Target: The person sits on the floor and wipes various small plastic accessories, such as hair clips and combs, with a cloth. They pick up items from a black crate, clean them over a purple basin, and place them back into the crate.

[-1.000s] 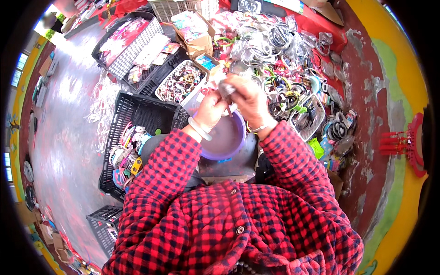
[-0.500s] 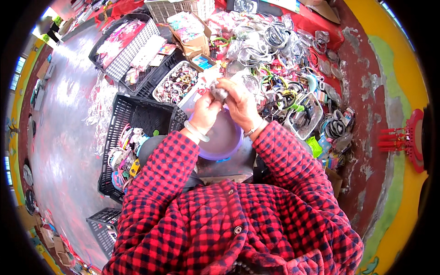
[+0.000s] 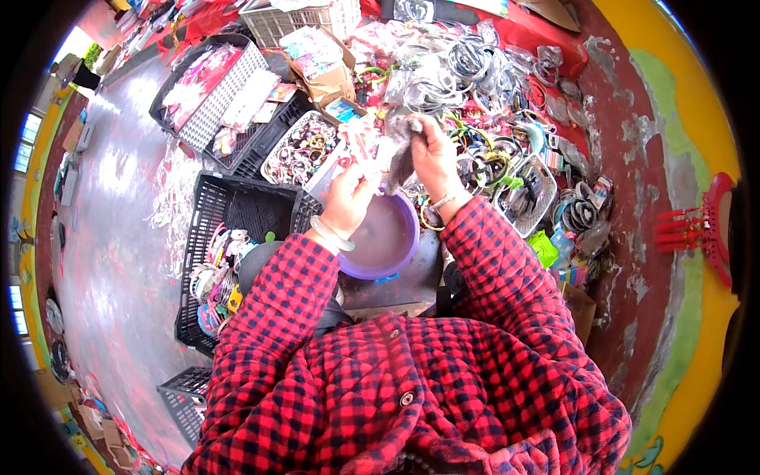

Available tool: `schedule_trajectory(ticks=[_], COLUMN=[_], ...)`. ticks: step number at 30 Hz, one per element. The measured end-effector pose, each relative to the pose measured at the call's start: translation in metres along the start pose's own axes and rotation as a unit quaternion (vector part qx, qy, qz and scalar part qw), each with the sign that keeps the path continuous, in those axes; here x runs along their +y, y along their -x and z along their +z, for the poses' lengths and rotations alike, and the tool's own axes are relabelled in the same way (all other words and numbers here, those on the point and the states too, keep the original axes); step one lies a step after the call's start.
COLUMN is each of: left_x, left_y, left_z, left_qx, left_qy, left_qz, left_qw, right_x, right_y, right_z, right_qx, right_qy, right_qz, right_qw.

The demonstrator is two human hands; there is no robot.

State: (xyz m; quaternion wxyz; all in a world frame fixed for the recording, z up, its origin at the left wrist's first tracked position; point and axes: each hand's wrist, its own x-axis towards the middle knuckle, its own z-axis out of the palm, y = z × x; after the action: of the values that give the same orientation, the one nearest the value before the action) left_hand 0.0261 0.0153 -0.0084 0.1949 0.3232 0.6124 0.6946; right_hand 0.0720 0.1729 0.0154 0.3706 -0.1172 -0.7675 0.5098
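My right hand is closed on a wet-looking grey cloth, which hangs down from its fingers above the basin. My left hand is lower and to the left, its fingers bent together beside a pale, washed-out item. Glare and the fingers hide what that hand grips. Beneath both hands stands a purple basin with cloudy greyish water in it.
A black crate with headbands is at left. Beyond it are a white basket of small hair accessories and a cardboard box. Piled headbands in clear bags lie ahead; another white basket is at right.
My hands have come apart from the bunched grey cloth. My right hand has moved up and right with it, and it now hangs loose. My left hand has dropped slightly lower and left.
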Motion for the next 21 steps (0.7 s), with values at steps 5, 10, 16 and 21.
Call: schedule_trajectory(ticks=[5, 10, 16, 21], left_x=[-0.006, 0.009, 0.002, -0.007], left_y=[-0.001, 0.004, -0.002, -0.003], left_z=[0.007, -0.002, -0.007, -0.013], left_qx=[0.048, -0.026, 0.044, 0.057], left_qy=[0.093, -0.032, -0.001, -0.101], left_qz=[-0.011, 0.028, 0.056, 0.126], left_qw=[0.994, 0.999, 0.997, 0.985], right_x=[-0.029, 0.028, 0.034, 0.014], right_y=[0.023, -0.007, -0.022, -0.018], right_z=[0.011, -0.010, -0.045, -0.038], right_qx=[-0.107, 0.000, 0.073, 0.044], right_qy=[0.050, -0.015, -0.430, -0.497], right_qz=[-0.208, 0.103, 0.299, 0.388], right_qw=[0.971, 0.995, 0.849, 0.775])
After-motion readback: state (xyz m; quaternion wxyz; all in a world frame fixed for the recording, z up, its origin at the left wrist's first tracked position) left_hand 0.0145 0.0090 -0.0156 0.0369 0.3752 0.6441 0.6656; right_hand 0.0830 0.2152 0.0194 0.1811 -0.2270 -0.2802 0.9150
